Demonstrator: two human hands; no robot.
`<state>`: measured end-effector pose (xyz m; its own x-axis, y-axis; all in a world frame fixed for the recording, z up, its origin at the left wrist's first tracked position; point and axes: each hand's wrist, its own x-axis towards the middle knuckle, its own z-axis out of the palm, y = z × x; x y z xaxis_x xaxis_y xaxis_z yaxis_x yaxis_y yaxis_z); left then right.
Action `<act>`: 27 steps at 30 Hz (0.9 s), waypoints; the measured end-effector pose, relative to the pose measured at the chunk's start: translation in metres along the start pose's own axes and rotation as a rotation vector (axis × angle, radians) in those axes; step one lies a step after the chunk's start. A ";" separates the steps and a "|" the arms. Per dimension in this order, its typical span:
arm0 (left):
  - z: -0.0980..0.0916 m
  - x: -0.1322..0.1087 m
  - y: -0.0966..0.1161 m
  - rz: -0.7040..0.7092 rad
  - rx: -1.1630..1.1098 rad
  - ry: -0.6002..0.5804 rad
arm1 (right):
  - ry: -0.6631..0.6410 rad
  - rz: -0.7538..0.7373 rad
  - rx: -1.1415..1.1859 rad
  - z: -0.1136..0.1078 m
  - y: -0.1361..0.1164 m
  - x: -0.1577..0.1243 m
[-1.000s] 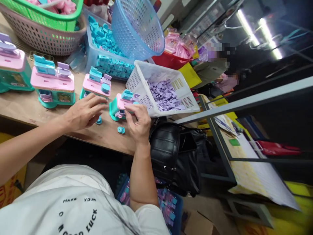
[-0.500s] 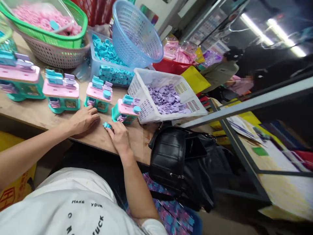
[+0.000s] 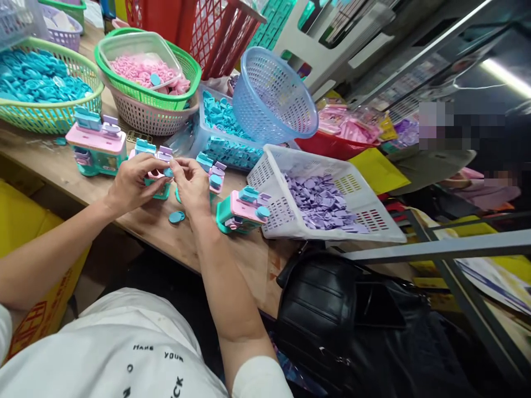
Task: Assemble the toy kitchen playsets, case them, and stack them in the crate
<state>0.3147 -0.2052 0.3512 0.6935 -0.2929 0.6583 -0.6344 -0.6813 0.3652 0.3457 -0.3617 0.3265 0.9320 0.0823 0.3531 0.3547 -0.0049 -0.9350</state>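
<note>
1. My left fingers (image 3: 155,164) and right fingers (image 3: 186,167) are narrowed, pinching a small blue disc (image 3: 168,172) left of the white basket (image 3: 274,190).
2. Also left of that basket, a loose turquoise piece (image 3: 176,217) lies on the bench (image 3: 259,271).
3. My shirt (image 3: 124,331), nearer me than the basket, reads "MAKE YOUR"; further letters are cut off.
4. Red print on yellow packaging (image 3: 31,232), far left of the basket, I can't make out.

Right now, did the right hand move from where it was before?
Yes. The right hand moved left, farther from the white basket.
</note>
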 end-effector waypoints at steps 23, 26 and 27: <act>-0.002 0.001 -0.040 0.031 0.111 -0.150 | -0.240 -0.349 -0.694 -0.008 0.005 0.022; -0.006 0.001 -0.036 0.087 0.231 -0.207 | -0.191 -0.367 -0.758 -0.003 0.006 0.019; -0.008 0.000 -0.032 0.109 0.286 -0.218 | -0.183 -0.367 -0.772 -0.002 0.006 0.019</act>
<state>0.3327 -0.1777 0.3448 0.7028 -0.4895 0.5162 -0.6094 -0.7886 0.0819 0.3653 -0.3622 0.3278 0.7454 0.3699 0.5546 0.6440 -0.6146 -0.4556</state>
